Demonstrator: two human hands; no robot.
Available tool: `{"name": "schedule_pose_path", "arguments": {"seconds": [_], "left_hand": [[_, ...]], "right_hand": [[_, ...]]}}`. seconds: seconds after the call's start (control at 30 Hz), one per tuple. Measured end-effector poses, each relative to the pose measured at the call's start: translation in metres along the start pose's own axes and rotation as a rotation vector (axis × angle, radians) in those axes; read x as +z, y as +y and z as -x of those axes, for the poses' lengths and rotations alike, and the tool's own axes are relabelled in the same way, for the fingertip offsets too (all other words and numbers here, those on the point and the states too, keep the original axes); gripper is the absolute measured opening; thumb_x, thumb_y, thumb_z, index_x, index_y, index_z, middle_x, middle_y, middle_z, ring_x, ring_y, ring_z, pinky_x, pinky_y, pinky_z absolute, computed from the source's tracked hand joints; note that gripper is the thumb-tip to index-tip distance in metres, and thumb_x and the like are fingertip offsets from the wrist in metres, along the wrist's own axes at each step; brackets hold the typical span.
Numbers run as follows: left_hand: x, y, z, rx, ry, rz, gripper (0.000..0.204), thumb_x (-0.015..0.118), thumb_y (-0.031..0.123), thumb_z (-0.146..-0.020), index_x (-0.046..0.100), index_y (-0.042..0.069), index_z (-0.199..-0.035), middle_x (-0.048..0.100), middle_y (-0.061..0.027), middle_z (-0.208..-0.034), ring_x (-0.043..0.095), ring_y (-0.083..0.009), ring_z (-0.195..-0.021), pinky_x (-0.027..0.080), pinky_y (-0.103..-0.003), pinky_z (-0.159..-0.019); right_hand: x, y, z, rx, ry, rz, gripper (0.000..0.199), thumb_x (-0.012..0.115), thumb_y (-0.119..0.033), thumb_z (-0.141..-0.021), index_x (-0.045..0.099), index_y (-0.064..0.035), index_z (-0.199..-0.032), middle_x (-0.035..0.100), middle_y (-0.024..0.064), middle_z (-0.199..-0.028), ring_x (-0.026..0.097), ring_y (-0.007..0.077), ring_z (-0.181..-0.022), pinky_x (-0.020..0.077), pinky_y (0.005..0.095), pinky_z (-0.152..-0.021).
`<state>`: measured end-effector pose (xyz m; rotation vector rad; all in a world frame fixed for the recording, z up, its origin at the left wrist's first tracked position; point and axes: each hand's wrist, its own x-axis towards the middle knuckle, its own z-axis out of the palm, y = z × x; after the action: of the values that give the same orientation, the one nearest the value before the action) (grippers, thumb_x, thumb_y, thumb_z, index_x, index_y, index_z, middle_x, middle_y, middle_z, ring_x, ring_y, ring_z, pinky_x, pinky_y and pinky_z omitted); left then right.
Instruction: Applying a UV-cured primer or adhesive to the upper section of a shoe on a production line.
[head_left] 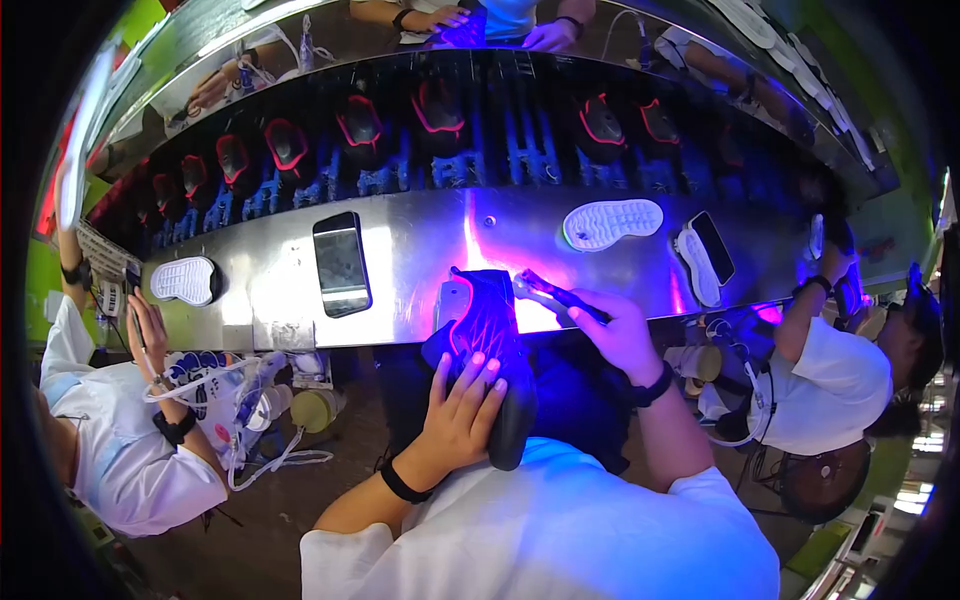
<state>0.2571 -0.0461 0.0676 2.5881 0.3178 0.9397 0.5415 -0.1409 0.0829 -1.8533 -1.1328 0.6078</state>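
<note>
My left hand (465,408) grips a dark shoe upper (487,310), its fingers laid across the side. The upper rests against the near edge of the metal bench, and a thin line along it glows red under violet light. To the right of it, my right hand (618,335) closes round the dark handle of a small brush (560,296). The brush's pale tip is close beside the upper's far end; whether they touch I cannot tell.
Beyond the metal bench (400,220), a conveyor carries several dark shoe uppers (438,105) with red-glowing lines. A phone (342,264) and white soles (612,224) lie on the bench. Co-workers sit left (130,440) and right (830,380); others are across. Cups (318,408) hang below.
</note>
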Motion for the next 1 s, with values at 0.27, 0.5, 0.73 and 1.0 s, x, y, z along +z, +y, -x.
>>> {"name": "schedule_pose_path", "arguments": {"seconds": [0.27, 0.5, 0.73, 1.0], "left_hand": [[0.002, -0.004, 0.003, 0.048, -0.030, -0.015, 0.038, 0.063, 0.017, -0.089, 0.064, 0.000, -0.123, 0.060, -0.0229, -0.138, 0.055, -0.0391, -0.134, 0.034, -0.070, -0.112], [0.002, -0.008, 0.002, 0.074, -0.055, -0.018, 0.037, 0.062, 0.016, -0.090, 0.064, 0.002, -0.125, 0.061, -0.0211, -0.138, 0.056, -0.0371, -0.133, 0.035, -0.069, -0.112], [0.002, -0.010, 0.000, 0.154, -0.109, -0.075, 0.039, 0.061, 0.017, -0.091, 0.063, 0.003, -0.128, 0.060, -0.0205, -0.139, 0.057, -0.0355, -0.133, 0.036, -0.068, -0.111], [-0.003, -0.002, -0.012, 0.077, -0.105, -0.025, 0.039, 0.060, 0.015, -0.091, 0.063, 0.001, -0.128, 0.060, -0.0216, -0.138, 0.055, -0.0378, -0.135, 0.035, -0.069, -0.112]], "right_hand": [[0.015, -0.008, 0.015, 0.108, -0.049, -0.116, 0.031, 0.075, -0.009, -0.092, 0.072, 0.0023, -0.120, 0.076, 0.0136, -0.104, 0.070, 0.0172, -0.094, 0.0543, 0.0313, -0.085], [-0.006, -0.012, 0.043, 0.005, -0.176, -0.046, 0.028, 0.075, -0.010, -0.092, 0.073, -0.0002, -0.118, 0.077, 0.0131, -0.104, 0.072, 0.0180, -0.091, 0.0548, 0.0317, -0.085], [-0.009, -0.022, 0.018, 0.088, -0.085, 0.085, 0.030, 0.075, -0.014, -0.092, 0.073, -0.0007, -0.119, 0.077, 0.0154, -0.106, 0.073, 0.0207, -0.092, 0.0546, 0.0331, -0.085], [-0.011, -0.018, 0.087, 0.276, -0.234, -0.340, 0.036, 0.074, -0.023, -0.095, 0.072, 0.0005, -0.122, 0.066, -0.0030, -0.083, 0.056, 0.0055, -0.073, 0.0446, 0.0236, -0.066]]}}
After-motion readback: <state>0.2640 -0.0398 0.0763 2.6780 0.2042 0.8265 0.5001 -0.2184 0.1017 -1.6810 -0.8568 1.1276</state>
